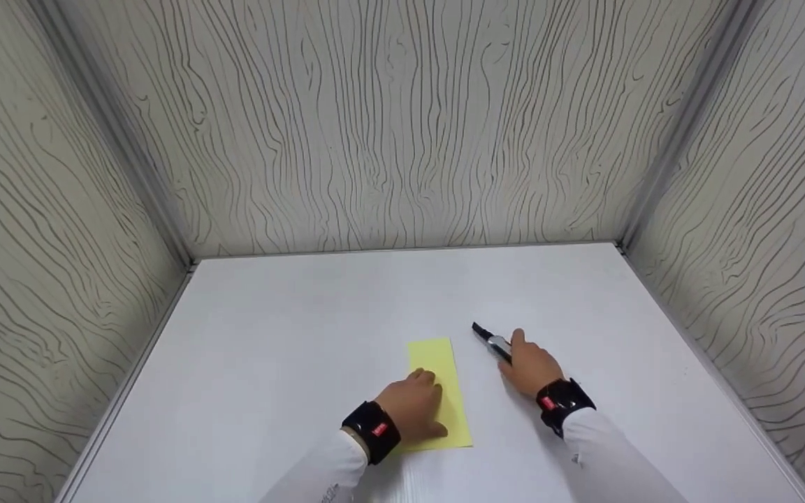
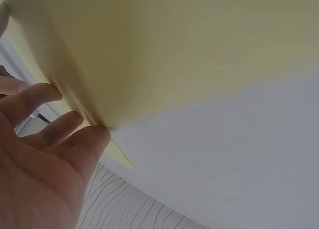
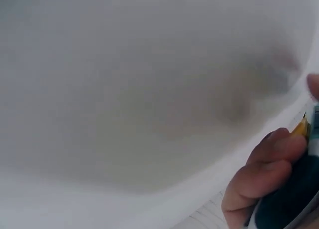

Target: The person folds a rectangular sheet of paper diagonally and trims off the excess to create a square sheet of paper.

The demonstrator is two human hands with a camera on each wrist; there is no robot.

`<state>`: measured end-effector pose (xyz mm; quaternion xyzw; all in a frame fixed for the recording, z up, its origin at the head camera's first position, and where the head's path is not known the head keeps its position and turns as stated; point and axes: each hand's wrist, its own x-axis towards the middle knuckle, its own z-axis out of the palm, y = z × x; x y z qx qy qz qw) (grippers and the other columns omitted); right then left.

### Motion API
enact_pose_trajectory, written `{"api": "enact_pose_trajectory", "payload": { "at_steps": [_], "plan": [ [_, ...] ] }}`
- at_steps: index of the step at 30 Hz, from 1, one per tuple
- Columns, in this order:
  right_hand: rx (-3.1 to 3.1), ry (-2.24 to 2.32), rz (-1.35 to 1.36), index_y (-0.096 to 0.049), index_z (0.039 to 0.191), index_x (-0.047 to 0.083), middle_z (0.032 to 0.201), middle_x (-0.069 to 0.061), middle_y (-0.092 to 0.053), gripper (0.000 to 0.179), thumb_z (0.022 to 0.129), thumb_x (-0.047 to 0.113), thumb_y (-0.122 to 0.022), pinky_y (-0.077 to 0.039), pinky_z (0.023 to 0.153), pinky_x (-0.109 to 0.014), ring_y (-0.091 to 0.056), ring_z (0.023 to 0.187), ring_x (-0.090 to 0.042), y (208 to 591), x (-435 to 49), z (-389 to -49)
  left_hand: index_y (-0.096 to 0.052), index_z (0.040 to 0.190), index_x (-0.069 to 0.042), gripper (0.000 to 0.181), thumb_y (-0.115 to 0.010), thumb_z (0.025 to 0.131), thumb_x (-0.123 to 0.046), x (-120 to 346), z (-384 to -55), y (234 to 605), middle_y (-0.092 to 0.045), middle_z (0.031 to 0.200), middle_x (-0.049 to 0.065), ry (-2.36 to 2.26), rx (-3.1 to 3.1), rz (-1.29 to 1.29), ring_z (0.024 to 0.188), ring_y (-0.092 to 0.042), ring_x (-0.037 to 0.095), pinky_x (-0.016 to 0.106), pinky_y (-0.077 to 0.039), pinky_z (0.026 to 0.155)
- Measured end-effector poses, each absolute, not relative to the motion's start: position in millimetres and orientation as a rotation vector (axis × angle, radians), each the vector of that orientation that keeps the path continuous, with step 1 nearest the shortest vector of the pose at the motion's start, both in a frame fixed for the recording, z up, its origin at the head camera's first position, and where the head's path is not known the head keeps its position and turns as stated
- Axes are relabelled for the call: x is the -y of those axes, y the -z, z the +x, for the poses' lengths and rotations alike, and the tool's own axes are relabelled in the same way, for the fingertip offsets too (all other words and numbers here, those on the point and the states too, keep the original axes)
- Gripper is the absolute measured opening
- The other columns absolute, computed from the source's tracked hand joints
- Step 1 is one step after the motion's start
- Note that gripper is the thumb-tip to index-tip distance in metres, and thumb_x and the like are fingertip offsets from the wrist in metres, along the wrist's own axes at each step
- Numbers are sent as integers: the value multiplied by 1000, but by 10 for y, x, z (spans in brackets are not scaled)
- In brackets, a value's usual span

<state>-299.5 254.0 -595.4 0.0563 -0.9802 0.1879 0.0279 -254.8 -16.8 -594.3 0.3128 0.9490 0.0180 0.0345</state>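
A narrow rectangular sheet of yellow paper (image 1: 448, 367) lies on the white table, its far end pointing away from me. My left hand (image 1: 413, 409) rests on it with spread fingers, covering its left part. In the left wrist view, the fingertips (image 2: 102, 134) press on the paper (image 2: 199, 45) close to its edge. My right hand (image 1: 532, 367), right of the paper, grips a utility knife (image 1: 499, 346) with a silver and dark body. Its black blade end points up and left. In the right wrist view, curled fingers (image 3: 269, 174) wrap the dark handle (image 3: 286, 201), beside a small yellow pointed piece (image 3: 301, 127).
The white tabletop (image 1: 291, 314) spreads around both hands. Wood-grain panels (image 1: 402, 126) stand behind and on both sides, joined by grey metal posts (image 1: 682, 133). Each wrist wears a black strap (image 1: 372, 432) with a red label.
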Motion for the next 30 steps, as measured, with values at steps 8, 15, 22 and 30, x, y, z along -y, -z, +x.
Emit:
{"api": "enact_pose_trajectory", "payload": {
  "at_steps": [8,15,22,30],
  "plan": [
    [2973,-692,65,-55,117,-14,89,-19,-61,32,100,10,-68,-58,69,-50,-62,72,-29,5903,-2921,-2926,-73,131,-10,63,-83,88,-55,192,-2616,5940,-66,145,11,-83,-2924,971,141,-62,33,43,-59,108],
    [2940,-667,-21,-62,109,-17,93,-24,-58,30,101,11,-70,-58,65,-49,-63,71,-30,5869,-3225,-2842,-78,107,-11,39,-83,88,-45,242,-2686,5902,-73,121,6,-130,-3004,1003,107,-70,24,39,-64,84],
    [2939,-644,-11,-68,84,-6,75,-15,-63,23,100,10,-71,-49,59,-42,-58,66,-27,5908,-3398,-2786,-72,80,-13,27,-81,90,-36,379,-2713,5862,-64,88,1,-166,-3040,1021,72,-56,17,33,-51,60],
    [2907,-843,-68,-68,104,-9,90,-20,-74,17,100,8,-71,-53,69,-42,-66,78,-29,5900,-3579,-2791,-71,79,-14,27,-83,88,-37,518,-2602,5828,-59,84,-2,-200,-2991,999,70,-47,13,30,-44,58]
  ]
}}
